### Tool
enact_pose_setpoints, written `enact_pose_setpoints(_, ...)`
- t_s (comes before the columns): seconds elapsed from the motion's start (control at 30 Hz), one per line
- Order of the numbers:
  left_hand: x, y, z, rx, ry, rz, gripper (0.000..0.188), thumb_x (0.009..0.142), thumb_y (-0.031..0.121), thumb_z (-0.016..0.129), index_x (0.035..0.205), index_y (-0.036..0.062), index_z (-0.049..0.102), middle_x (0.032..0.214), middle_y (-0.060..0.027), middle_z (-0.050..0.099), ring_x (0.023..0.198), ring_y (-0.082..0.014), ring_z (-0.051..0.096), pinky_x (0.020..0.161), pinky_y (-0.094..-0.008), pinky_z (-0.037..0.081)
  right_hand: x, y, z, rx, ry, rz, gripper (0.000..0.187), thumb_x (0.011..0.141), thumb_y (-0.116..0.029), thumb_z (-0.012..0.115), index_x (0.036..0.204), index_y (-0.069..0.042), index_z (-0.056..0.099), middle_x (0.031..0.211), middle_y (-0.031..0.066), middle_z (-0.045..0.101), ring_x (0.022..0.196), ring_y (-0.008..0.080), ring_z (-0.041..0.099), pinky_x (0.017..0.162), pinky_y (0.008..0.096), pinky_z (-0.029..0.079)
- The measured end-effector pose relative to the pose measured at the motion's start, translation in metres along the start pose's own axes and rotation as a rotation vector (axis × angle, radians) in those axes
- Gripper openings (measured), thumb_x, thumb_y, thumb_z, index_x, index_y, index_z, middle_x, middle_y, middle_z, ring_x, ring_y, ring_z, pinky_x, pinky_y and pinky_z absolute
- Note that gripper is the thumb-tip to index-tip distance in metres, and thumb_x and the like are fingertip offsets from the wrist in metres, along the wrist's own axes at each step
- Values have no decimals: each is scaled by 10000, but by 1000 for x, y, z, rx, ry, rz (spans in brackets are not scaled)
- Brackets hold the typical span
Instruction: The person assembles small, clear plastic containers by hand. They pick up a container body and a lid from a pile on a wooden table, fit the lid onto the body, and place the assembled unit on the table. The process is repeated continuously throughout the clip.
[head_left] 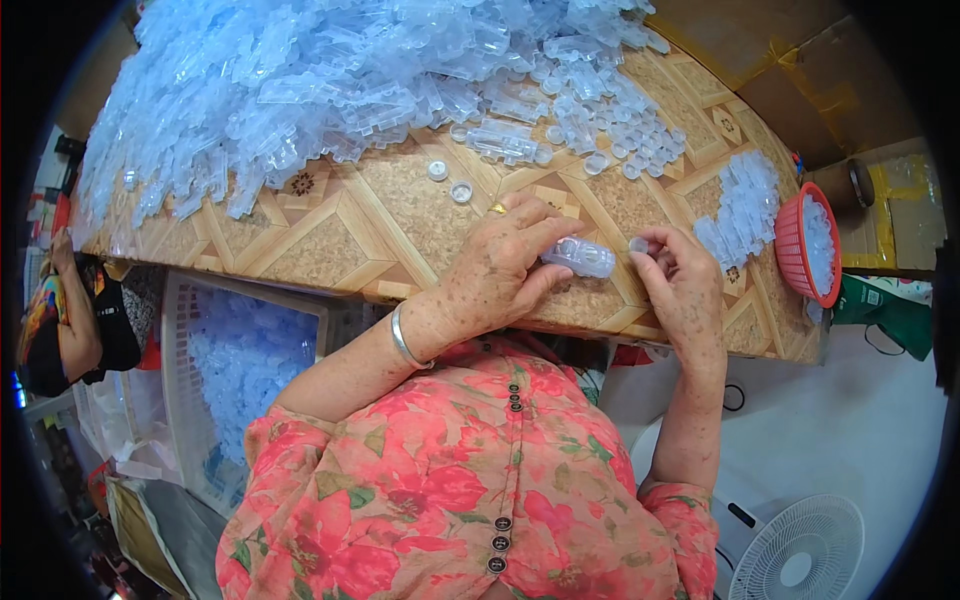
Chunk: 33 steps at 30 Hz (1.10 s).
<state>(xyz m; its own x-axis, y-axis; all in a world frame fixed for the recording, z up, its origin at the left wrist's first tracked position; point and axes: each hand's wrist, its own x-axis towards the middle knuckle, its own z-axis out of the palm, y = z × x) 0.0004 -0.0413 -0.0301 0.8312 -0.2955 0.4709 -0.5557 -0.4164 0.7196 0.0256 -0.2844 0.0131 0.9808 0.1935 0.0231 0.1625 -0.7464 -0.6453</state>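
Observation:
My left hand (497, 262), with a ring and a bracelet, is closed on a small oblong clear plastic case (588, 258) at the table's near edge. Round shapes show inside the case. Just to its right, the thumb and forefinger of my right hand (688, 278) pinch a small round translucent cap (638, 245), apart from the case. Beyond my left hand lie two small round pieces, a whitish disc (437, 170) and a clear ring-like disc (460, 191). Several loose round caps (640, 145) are spread farther off.
A big heap of clear plastic pieces (300, 80) covers the table's far left. At right are a smaller pile (742, 205) and a red basket (790, 240) of pieces. A filled crate (180, 330) stands below left, a white fan (800, 555) below right. Another person's arm (75, 310) shows far left.

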Motion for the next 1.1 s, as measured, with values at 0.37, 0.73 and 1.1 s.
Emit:
enact_pose_setpoints(0.37, 1, -2, 3, -62, 30, 11, 353, 795, 65, 780, 1132, 25, 682, 1007, -143, 663, 984, -367, 648, 916, -429, 488, -12, -30, 20, 239, -14, -230, 257, 809, -17, 793, 1043, -26, 689, 1006, 109, 672, 820, 238, 678, 682, 320, 552)
enact_pose_setpoints(0.73, 1, -4, 3, -40, 2, -26, 372, 794, 89, 789, 1143, 29, 676, 1059, -148, 678, 1059, -386, 643, 930, -448, 504, -4, -37, 16, 111, -69, -269, 297, 808, -84, 810, 1068, -38, 673, 990, 88, 655, 813, 232, 661, 710, 347, 526)
enact_pose_setpoints(1.1, 16, -1, -3, -47, -133, -50, 326, 922, 254, 706, 1154, 24, 705, 1083, -164, 704, 1110, -369, 627, 978, -456, 488, 5, -25, 5, 331, -388, 176, 345, 1021, -294, 651, 1242, -31, 620, 718, 45, 655, 520, 96, 543, 527, 259, 445)
